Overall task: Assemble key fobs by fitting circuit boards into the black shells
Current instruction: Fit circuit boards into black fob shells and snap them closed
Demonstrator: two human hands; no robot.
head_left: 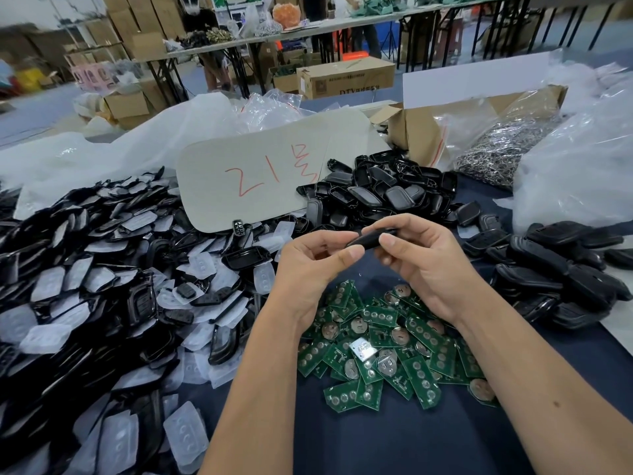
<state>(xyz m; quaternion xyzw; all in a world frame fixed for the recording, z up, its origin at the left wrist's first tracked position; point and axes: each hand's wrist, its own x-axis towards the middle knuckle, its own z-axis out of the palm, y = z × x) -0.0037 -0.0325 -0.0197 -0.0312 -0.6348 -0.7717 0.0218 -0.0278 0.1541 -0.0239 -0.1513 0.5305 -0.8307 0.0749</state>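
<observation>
Closing step, apparently: left hand and right hand both pinch one black shell above the circuit boards. Next: press the halves flush.

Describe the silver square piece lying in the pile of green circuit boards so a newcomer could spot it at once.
Start at the heap of green circuit boards on the dark cloth, directly below the two hands. Near the heap's middle lies a small silver square piece, tilted, on top of the boards. Unlike the green boards and round silver battery clips around it, it is a shiny rectangle with no green showing.
</observation>
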